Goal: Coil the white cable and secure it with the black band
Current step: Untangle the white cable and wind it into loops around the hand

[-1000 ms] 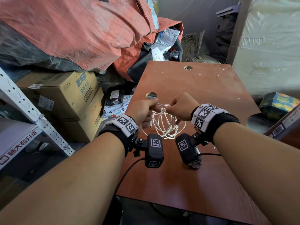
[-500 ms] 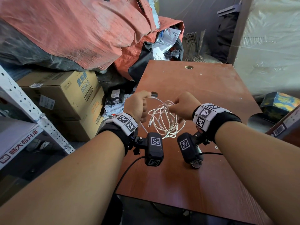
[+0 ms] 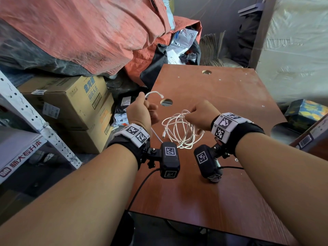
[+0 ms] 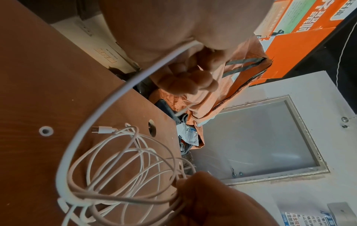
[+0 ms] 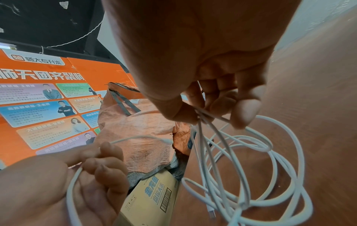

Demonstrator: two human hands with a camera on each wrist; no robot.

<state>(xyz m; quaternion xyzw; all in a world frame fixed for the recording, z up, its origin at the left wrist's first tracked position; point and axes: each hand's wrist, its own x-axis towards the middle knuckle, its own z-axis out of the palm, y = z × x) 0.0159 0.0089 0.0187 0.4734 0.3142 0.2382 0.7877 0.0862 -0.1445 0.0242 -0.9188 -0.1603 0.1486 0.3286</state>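
Observation:
The white cable (image 3: 179,132) hangs in several loose loops above the brown table (image 3: 221,89). My right hand (image 3: 199,115) pinches the top of the loops (image 5: 201,116) between thumb and fingers. To the left, my left hand (image 3: 142,110) grips the cable's free end, which arcs up out of the fist (image 3: 153,93) and runs in a long curve (image 4: 108,107) down to the coil. One connector plug (image 4: 102,130) dangles at the coil's edge. No black band shows in any view.
Cardboard boxes (image 3: 74,103) and a white metal rack (image 3: 35,118) stand left of the table. Orange tarp and bags (image 3: 88,32) pile up at the back left. The table has round holes (image 3: 166,102) and a plastic-covered wall (image 3: 292,41) to the right.
My left hand has pulled away to the left and upward, drawing the cable's free end out from the coil. The right hand has stayed in place, holding the loops.

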